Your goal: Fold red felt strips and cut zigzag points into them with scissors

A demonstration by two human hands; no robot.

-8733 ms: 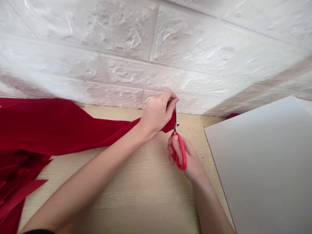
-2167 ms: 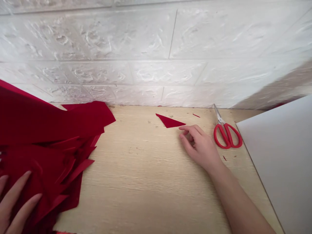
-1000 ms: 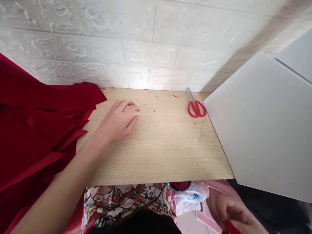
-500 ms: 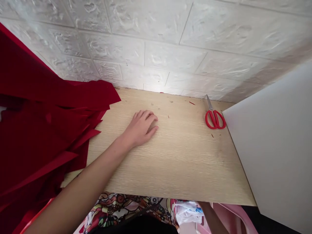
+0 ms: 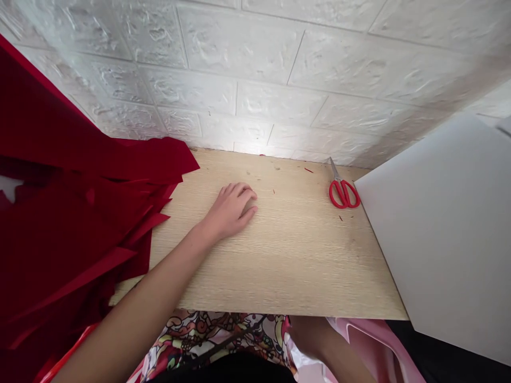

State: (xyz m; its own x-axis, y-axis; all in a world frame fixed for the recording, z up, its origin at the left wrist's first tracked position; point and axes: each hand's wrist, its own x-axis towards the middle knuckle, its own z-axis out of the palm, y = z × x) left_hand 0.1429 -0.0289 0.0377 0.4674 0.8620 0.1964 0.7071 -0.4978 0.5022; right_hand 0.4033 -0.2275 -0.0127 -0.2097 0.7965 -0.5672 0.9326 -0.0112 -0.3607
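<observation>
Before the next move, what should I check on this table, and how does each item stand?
1. Left hand flat on the light wooden tabletop, fingers holding nothing: ok.
2. Red-handled metal scissors lying closed by the back wall, clear of both hands: ok.
3. Pile of red felt sheets on the table's left, apart from the left hand: ok.
4. Right hand below the table's front edge, its grip hidden: cannot tell.

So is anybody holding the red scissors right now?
No, the red scissors lie on the wooden table, well apart from the left hand, which rests on the bare wood.
</observation>
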